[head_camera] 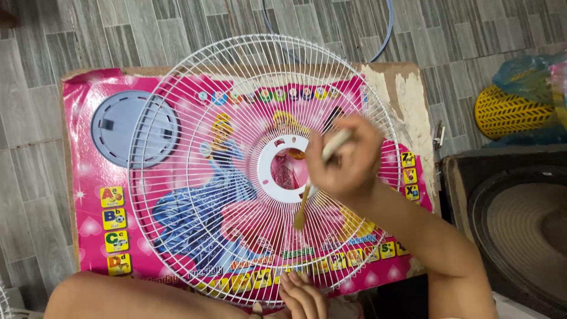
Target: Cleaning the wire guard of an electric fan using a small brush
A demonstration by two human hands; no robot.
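Observation:
A white wire fan guard [195, 177] lies flat on a pink picture board [88, 177] on the floor. My right hand [345, 162] is over the guard's right half, next to its white centre ring [269, 174], shut on a paintbrush [313, 183] whose bristle tip points down onto the wires at the lower middle. My left hand [301, 295] rests on the guard's near rim at the bottom of the view, fingers curled against it.
A round grey fan cap [127, 127] lies on the board's left part, under the guard's edge. A large dark speaker [514, 218] stands to the right. A yellow basket [508, 109] and plastic bags sit at the upper right. A cable loops behind the board.

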